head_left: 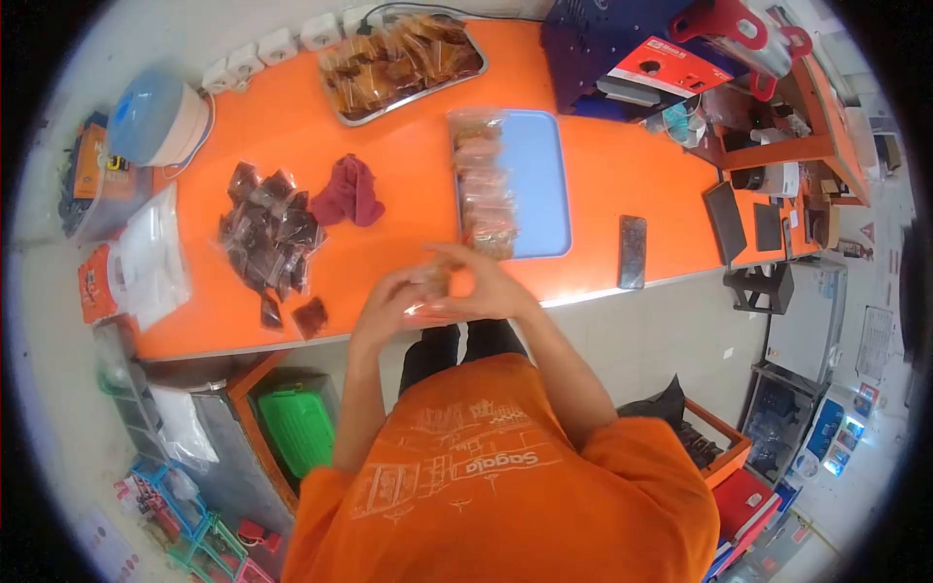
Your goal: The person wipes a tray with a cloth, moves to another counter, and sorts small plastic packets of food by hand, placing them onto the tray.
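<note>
At the front edge of the orange table, my left hand [389, 303] and my right hand [488, 284] are closed around a small clear plastic packet [432, 282]. Its contents look brownish and are blurred. Just beyond my right hand, a row of similar filled plastic packets [486, 189] lies along the left side of a light blue tray [537, 185]. A loose pile of small dark sachets [272, 233] is spread out to the left of my hands. Behind them rests a crumpled maroon cloth [348, 190].
A metal tray [478, 64] heaped with amber-brown sachets sits at the back. A phone [632, 253] lies at right, and a dark blue machine [622, 58] with a red panel stands at back right. White plastic bags [154, 262] and a blue-lidded container [160, 117] are at left.
</note>
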A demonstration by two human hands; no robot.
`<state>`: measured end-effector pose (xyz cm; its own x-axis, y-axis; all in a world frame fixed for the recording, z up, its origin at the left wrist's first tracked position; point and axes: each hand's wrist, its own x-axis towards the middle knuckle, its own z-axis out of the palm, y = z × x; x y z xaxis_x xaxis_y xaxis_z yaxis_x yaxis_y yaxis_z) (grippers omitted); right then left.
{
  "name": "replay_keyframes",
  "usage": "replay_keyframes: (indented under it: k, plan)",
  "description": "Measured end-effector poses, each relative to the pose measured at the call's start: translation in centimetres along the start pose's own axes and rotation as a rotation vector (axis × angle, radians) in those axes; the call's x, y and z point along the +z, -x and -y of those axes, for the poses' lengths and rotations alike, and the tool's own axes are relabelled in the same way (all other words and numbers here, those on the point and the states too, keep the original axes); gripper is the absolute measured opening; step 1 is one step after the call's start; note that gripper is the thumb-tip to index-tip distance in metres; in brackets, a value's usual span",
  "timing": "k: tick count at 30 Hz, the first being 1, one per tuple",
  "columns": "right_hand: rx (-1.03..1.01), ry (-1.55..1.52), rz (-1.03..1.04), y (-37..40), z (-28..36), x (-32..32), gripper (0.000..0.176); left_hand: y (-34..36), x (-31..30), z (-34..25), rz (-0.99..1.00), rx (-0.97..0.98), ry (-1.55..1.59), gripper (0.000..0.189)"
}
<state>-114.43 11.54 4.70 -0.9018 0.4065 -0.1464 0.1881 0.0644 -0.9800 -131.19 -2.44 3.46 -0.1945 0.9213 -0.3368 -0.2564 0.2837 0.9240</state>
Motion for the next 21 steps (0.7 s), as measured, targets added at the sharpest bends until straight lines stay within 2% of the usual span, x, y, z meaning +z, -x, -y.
replay_keyframes:
  k: [1,2,3,5,6,7,8,9,10,11,13,14,15,17,20,21]
  plan:
    - [0.015,-0.013,0.000,0.8,0.4,-2.3,0.066,-2.5,0.3,-1.8,0.235,0.025,-0.150,0.021]
    - [0.033,-0.029,0.005,1.2,0.8,-4.4,0.058,-4.8,1.2,-3.9,0.342,0.018,-0.359,0.021]
    - [0.033,-0.032,0.019,1.3,1.8,-6.4,0.058,-7.0,2.2,-5.9,0.447,0.008,-0.574,0.021]
    - [0.271,0.144,0.031,0.2,3.8,-10.2,0.037,-10.8,4.1,-8.4,0.361,0.096,-0.652,0.024]
    - [0.259,0.144,0.036,-0.8,2.7,-11.8,0.037,-13.2,4.5,-9.1,0.302,0.184,-0.693,0.023]
    - [0.127,0.226,-0.098,-1.9,0.8,-13.3,0.029,-15.6,4.8,-9.7,0.244,0.271,-0.731,0.023]
    - [-0.004,0.304,-0.230,-3.2,-0.5,-14.7,0.022,-17.6,5.1,-10.5,0.235,0.267,-0.736,0.023]
    - [-0.010,0.298,-0.220,-4.9,-0.5,-16.1,0.022,-19.2,5.4,-11.2,0.174,0.313,-0.538,0.023]
    - [-0.095,0.277,-0.296,-6.7,-0.6,-17.4,0.021,-20.6,5.5,-11.8,0.110,0.354,-0.340,0.025]
    - [-0.177,0.251,-0.372,-8.5,-0.9,-18.3,0.020,-21.6,5.4,-11.9,0.095,0.344,-0.344,0.025]
    - [-0.166,0.099,-0.344,-12.4,-3.6,-19.3,0.019,-23.4,4.8,-12.0,-0.109,0.467,-0.368,0.035]
    - [-0.153,-0.033,-0.325,-13.5,-4.6,-19.4,0.019,-24.9,4.0,-11.1,-0.118,0.456,-0.371,0.035]
    - [-0.149,-0.039,-0.315,-13.9,-5.0,-19.3,0.019,-26.7,2.8,-9.2,-0.106,0.378,-0.499,0.041]
    - [-0.039,0.488,-0.289,-14.8,-5.6,-19.4,0.021,-28.3,2.1,-7.5,-0.095,0.296,-0.629,0.047]
    - [0.080,0.631,-0.193,-15.0,-7.8,-19.8,0.026,-28.3,3.0,-5.2,-0.119,0.366,-0.761,0.049]
    - [0.082,0.626,-0.182,-14.7,-8.2,-20.1,0.026,-27.7,3.0,-4.4,-0.280,0.453,-0.746,0.054]
